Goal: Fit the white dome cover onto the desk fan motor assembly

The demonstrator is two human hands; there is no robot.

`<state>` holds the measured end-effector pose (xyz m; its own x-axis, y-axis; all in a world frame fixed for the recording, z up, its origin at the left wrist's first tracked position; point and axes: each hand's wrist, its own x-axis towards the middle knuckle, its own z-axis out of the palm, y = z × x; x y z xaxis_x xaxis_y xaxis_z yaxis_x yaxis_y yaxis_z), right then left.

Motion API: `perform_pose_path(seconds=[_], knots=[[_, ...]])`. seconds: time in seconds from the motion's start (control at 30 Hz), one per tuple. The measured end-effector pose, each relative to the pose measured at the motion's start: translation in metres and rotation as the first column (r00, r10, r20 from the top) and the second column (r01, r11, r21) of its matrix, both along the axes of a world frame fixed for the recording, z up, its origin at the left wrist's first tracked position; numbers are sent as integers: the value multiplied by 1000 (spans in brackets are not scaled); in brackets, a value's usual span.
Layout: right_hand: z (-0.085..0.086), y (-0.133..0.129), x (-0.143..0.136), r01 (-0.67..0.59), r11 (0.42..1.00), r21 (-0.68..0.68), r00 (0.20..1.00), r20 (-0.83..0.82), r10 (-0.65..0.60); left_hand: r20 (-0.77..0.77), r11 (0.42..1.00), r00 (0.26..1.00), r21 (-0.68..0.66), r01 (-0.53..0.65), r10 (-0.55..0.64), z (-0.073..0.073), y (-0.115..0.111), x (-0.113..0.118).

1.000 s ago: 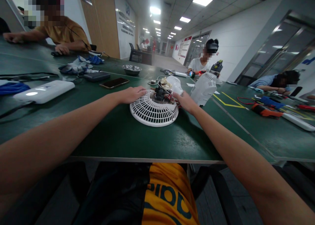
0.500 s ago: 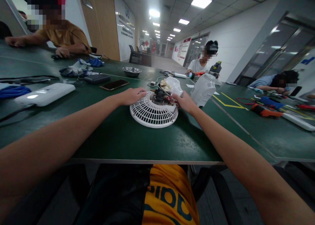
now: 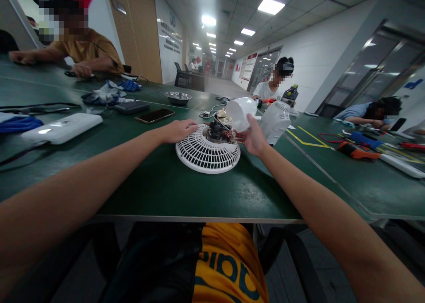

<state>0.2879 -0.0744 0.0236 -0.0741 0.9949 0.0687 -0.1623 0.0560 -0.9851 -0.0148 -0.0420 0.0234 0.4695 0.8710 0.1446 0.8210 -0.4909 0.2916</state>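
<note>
A round white fan grille [image 3: 208, 161] lies face down on the green table. On top of it sits the exposed fan motor [image 3: 219, 130], with red wires at its right side and a cream-coloured part above. My left hand [image 3: 179, 130] is closed on the grille's left rim, its fingers reaching over the edge; the thumb is hidden. To the right of the motor, my right hand [image 3: 255, 137] grips a smooth white motor cover [image 3: 241, 113], tilted and lifted off the motor, thumb on its near side. Behind that hand stands the white fan base [image 3: 275, 121].
A phone [image 3: 155, 115], a metal bowl [image 3: 178, 97] and a white power bank [image 3: 63, 128] lie to the left. An orange and black tool [image 3: 358, 151] is at the right, past yellow tape [image 3: 308, 139]. Several people sit around the table.
My right hand has turned and moved slightly right, tilting the motor cover up so more of its smooth surface shows. The left hand and the grille have stayed put.
</note>
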Motion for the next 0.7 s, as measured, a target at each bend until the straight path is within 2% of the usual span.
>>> perform_pose_path(seconds=[0.3, 0.7], knots=[[2, -5, -6, -26, 999, 44, 999, 32, 25, 5, 1000, 1000, -9, 3, -3, -2, 4, -1], [0, -7, -9, -39, 999, 6, 999, 30, 39, 9, 1000, 1000, -3, 10, -10, -2, 3, -1]])
